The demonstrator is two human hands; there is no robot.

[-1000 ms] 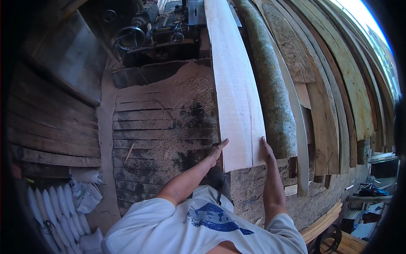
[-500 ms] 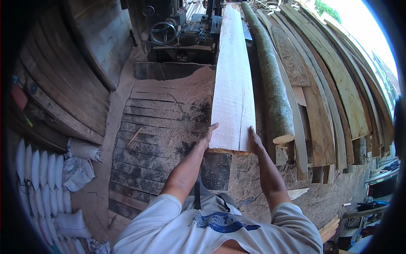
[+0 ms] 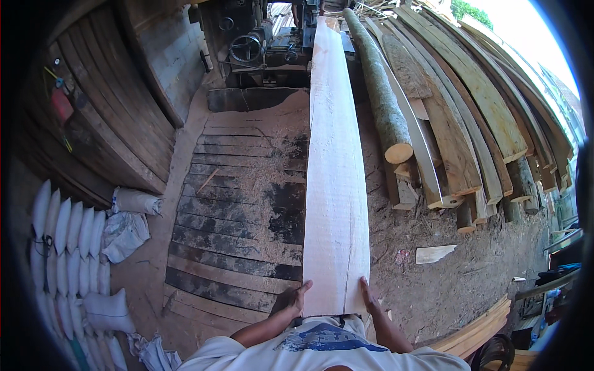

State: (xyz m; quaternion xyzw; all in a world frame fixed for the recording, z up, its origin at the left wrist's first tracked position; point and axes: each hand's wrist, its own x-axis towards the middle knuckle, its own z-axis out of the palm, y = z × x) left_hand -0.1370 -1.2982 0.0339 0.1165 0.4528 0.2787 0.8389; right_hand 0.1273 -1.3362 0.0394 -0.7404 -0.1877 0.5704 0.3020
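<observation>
A long, pale sawn plank [image 3: 335, 179] stretches from my waist away to a sawmill machine [image 3: 272, 46] with a handwheel. A dark crack runs along the right part of its near end. My left hand [image 3: 299, 299] grips the plank's left edge, thumb on top. On the opposite edge, my right hand [image 3: 371, 297] holds it the same way, its fingers partly hidden beneath the wood. The plank's near end is close against my shirt. Its far end lies beside the machine.
A round log [image 3: 383, 93] and stacked boards [image 3: 489, 111] lie to the right. Sawdust covers slatted floor planks [image 3: 229, 213] on the left. White sacks [image 3: 71, 226] are piled at far left. A loose wood offcut [image 3: 435, 254] and a bundle of strips [image 3: 473, 328] lie at right.
The plank's near end has come toward my body, with both hands still on its edges. My arms are drawn in, and I stand further back from the machine and log.
</observation>
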